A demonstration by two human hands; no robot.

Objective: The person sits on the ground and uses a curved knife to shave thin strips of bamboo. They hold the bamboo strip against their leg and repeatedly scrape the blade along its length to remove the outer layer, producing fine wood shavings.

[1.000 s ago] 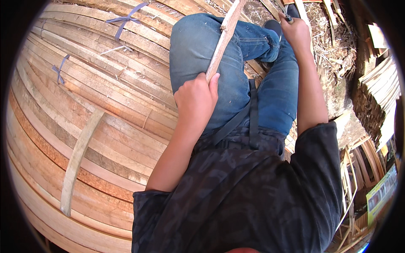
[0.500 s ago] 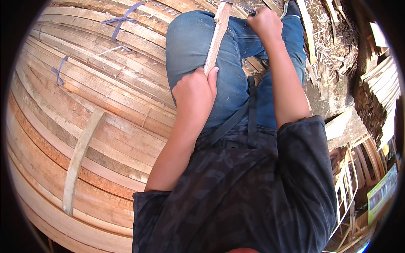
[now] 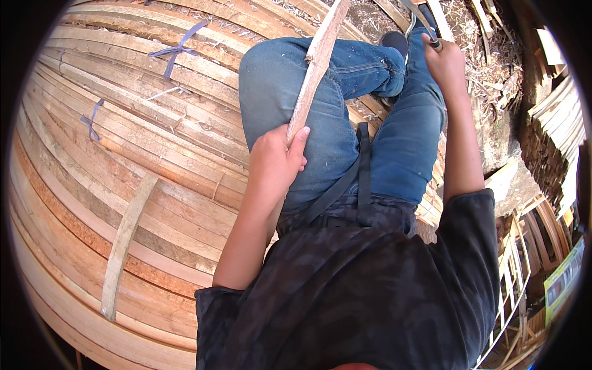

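Observation:
A rough strip of wood [image 3: 316,69] with a small knot on its edge slants over my bent knee. My left hand [image 3: 275,158] is closed round its lower end, thumb along the side, while the far end runs up to the top edge of the view. Off to the right, my right hand [image 3: 448,66] is wrapped round the dark handle of a knife [image 3: 422,18]. Its thin metal blade points up and left, partly cut off by the view's edge. Blade and wood strip are apart.
Long planks [image 3: 172,228] lie stacked beneath and left of me, some tied with purple strips [image 3: 177,50]. A short loose slat [image 3: 126,246] crosses them. Wood shavings [image 3: 493,74] cover the ground at upper right, near a stack of thin boards [image 3: 558,123].
My right hand with the knife has swung right, away from the wood strip. My left hand and the strip have shifted slightly down and left in the view.

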